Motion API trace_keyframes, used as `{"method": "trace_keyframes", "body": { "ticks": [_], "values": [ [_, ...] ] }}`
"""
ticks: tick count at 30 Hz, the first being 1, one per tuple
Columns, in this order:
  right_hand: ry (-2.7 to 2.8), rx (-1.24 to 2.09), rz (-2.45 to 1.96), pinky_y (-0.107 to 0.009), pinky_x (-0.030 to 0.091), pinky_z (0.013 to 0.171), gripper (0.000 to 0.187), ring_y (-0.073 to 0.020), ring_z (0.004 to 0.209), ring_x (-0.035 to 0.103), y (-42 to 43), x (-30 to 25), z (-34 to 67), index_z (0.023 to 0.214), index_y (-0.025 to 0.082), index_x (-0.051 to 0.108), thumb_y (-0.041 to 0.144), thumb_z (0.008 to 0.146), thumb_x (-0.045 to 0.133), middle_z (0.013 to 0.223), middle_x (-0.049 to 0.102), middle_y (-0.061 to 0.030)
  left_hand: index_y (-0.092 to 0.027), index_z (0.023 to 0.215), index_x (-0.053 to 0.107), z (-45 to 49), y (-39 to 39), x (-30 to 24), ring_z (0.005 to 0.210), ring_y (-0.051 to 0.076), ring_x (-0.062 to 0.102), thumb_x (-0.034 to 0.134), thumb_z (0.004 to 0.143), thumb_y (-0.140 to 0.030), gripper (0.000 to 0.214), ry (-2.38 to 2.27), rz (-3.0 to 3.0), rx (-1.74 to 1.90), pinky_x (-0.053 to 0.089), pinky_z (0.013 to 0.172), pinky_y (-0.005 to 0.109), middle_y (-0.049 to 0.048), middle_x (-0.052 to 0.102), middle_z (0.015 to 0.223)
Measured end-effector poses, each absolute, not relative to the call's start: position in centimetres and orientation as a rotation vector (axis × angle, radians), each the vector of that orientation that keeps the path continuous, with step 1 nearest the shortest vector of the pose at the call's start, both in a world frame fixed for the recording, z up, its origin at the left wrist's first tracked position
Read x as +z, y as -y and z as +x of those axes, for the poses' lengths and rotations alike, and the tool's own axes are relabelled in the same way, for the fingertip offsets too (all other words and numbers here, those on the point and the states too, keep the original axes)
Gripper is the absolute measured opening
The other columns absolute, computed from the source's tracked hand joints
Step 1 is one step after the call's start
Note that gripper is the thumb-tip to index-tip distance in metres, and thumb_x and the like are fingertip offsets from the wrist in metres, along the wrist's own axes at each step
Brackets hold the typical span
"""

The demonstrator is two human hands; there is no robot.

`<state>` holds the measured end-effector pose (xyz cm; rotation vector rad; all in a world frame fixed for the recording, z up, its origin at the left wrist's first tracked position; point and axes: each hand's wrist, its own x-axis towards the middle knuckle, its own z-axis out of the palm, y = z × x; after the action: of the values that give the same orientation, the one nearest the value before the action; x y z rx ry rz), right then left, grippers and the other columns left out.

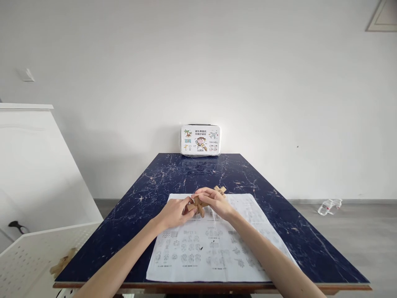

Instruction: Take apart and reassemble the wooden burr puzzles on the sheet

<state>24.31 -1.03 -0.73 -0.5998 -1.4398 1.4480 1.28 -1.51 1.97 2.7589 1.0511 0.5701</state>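
Note:
My left hand point(176, 213) and my right hand point(217, 203) meet over the top of a printed paper sheet point(186, 265). Between them they hold a wooden interlocking puzzle point(200, 207) made of light brown bars that stick out at angles. The left fingers and thumb pinch its left side, while the right fingers curl over its top and right. Much of the puzzle is covered by the fingers. Just behind my right hand, at the sheet's far edge, lies another wooden cross-shaped piece point(221, 189), partly hidden. Drawings of puzzle shapes fill the paper.
The dark blue marbled table point(130, 207) bears a white cartoon-printed case point(200, 140) standing against the wall. At lower left, a white perforated basket point(27, 256) holds wooden pieces point(62, 263). Clear plastic bottles point(329, 207) lie on the floor to the right.

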Motion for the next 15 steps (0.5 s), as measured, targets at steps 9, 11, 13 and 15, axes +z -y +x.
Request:
{"method": "trace_keyframes", "body": {
  "ticks": [9,11,13,15],
  "values": [
    [1.534,1.155,-0.846,-0.034,0.049,0.088,0.039,-0.0219,0.096,0.066,0.4,-1.1,24.6,0.099,0.023,0.072,0.061,0.093,0.066,0.101,0.072,-0.005,-0.02,0.096,0.057,1.2,1.4,2.0,0.053,0.016,0.059,0.047,0.103,-0.044,0.027,-1.045,2.754,0.585,0.036,0.053,0.027,-0.0003,0.065,0.066],
    [1.575,1.081,-0.902,-0.033,0.048,0.083,0.042,-0.0211,0.09,0.063,0.4,-1.2,24.5,0.094,0.023,0.069,0.063,0.096,0.059,0.094,0.069,-0.0033,-0.02,0.098,0.058,1.2,1.4,2.0,0.052,0.017,0.059,0.047,0.103,-0.043,0.026,-1.04,2.757,0.593,0.035,0.052,0.027,-0.0005,0.065,0.066],
    [1.626,0.969,-0.952,-0.032,0.046,0.076,0.042,-0.0202,0.083,0.06,0.3,-1.6,24.3,0.088,0.023,0.065,0.062,0.098,0.054,0.087,0.066,-0.0019,-0.019,0.1,0.058,1.1,1.4,1.9,0.052,0.017,0.059,0.047,0.102,-0.044,0.027,-1.044,2.762,0.58,0.035,0.052,0.027,-0.0006,0.064,0.065],
    [1.686,0.839,-1.003,-0.031,0.043,0.068,0.037,-0.0196,0.075,0.058,0.2,-2.1,24.1,0.087,0.023,0.061,0.057,0.099,0.052,0.081,0.064,-0.001,-0.019,0.1,0.058,1.1,1.3,1.9,0.052,0.017,0.059,0.047,0.102,-0.045,0.028,-1.052,2.764,0.553,0.034,0.051,0.027,-0.0006,0.063,0.064]
  ]
}}
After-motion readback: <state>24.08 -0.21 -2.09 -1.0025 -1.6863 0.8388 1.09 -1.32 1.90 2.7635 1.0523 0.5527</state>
